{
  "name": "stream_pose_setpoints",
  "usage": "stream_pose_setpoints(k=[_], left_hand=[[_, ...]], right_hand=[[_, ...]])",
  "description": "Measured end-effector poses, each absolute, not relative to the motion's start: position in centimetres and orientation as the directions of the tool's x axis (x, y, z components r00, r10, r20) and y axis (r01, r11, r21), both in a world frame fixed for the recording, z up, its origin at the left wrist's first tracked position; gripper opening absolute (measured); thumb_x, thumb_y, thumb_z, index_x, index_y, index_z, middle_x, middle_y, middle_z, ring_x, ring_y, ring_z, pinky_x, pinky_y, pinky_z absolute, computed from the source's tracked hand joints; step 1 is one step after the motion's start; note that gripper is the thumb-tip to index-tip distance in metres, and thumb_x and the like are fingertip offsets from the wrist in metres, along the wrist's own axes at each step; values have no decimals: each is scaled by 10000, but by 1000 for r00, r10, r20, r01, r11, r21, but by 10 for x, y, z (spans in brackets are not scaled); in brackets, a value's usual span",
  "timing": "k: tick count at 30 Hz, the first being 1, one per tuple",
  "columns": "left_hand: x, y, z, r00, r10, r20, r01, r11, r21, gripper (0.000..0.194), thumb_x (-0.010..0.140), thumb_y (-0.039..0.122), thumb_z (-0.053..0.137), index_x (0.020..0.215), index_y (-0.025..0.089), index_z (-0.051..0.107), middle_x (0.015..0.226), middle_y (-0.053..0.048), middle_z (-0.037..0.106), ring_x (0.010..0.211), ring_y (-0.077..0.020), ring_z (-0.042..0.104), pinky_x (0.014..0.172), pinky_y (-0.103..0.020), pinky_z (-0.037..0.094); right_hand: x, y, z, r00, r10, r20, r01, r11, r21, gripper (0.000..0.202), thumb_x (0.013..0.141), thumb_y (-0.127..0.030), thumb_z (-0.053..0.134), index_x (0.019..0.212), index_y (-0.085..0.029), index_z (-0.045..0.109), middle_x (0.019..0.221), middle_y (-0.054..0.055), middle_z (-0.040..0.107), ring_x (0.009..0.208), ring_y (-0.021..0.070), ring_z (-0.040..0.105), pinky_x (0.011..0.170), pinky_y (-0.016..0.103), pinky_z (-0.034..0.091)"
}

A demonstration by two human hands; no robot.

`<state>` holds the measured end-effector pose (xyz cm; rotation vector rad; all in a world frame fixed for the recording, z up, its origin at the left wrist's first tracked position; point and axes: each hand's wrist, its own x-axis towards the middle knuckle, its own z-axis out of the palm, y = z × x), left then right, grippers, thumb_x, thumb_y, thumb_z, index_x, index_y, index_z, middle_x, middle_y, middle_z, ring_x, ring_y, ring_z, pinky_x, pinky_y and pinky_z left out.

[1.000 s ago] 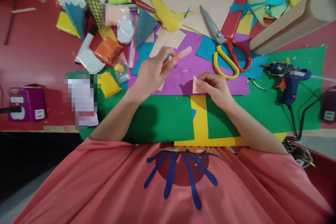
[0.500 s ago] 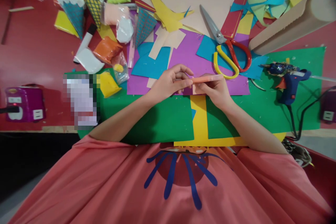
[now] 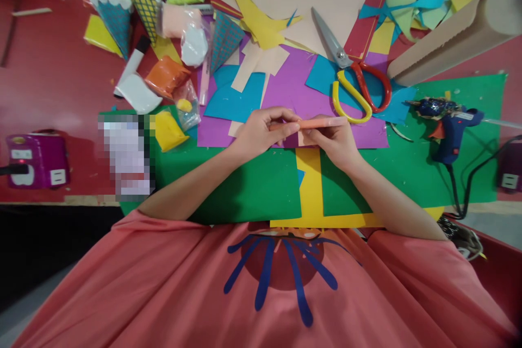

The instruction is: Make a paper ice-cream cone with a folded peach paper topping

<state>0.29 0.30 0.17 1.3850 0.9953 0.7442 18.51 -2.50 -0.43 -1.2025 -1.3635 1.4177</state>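
Observation:
An orange pen (image 3: 322,123) with a pale, translucent end lies level between my two hands, over a purple sheet (image 3: 291,81). My left hand (image 3: 267,129) pinches its left end between thumb and fingers. The fingers of my right hand (image 3: 336,138) are closed round the pen from below, and its pale end sticks out past them. A small peach piece (image 3: 305,138) shows just under the pen, beside the right fingertips. Scissors (image 3: 340,57) with one yellow and one red handle lie beyond my right hand.
Blue glue gun (image 3: 452,130) with its cord lies at the right, below a peach roll (image 3: 452,41). To the left are a blurred phone-like object (image 3: 128,157), a yellow packet (image 3: 169,130), an orange packet (image 3: 167,77), a marker (image 3: 132,68) and paper cones (image 3: 114,24). Green sheets (image 3: 244,185) lie nearest me.
The fingers of my left hand have curled in slightly along the pen. My right hand has hardly moved.

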Motion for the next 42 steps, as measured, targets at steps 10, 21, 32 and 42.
stream_pose_setpoints(k=[10,21,32,42], left_hand=[[0,4,-2,362,932,23,197,-100,975,267,771,466,690,804,201,696,826,-26,737,772,-127,665,704,-243,517],[1,-1,0,376,927,7,217,-96,971,320,783,507,670,819,190,692,788,-22,728,611,-92,637,541,-199,469],[-2,6,-2,298,954,-38,146,-7,989,295,732,468,722,760,183,652,671,15,678,511,-68,566,479,-202,435],[-1,10,3,289,939,-188,-1,197,980,401,618,546,799,702,205,605,536,74,558,407,-28,456,374,-230,331]], right_hand=[[183,-23,0,-226,950,-214,-78,-237,-968,270,724,-324,764,904,-204,604,748,-32,595,616,77,563,548,216,515],[183,-23,1,-224,923,-313,-156,-351,-923,516,655,-303,819,1050,-233,494,645,-94,557,499,56,534,468,188,482],[186,-25,-4,-190,970,-149,-4,-153,-988,496,788,-494,674,1170,-281,440,893,-7,608,805,136,653,680,276,575],[199,-23,-1,-384,841,381,527,539,-657,235,817,-263,628,1043,-312,589,1426,33,459,1401,324,340,1164,608,225]])
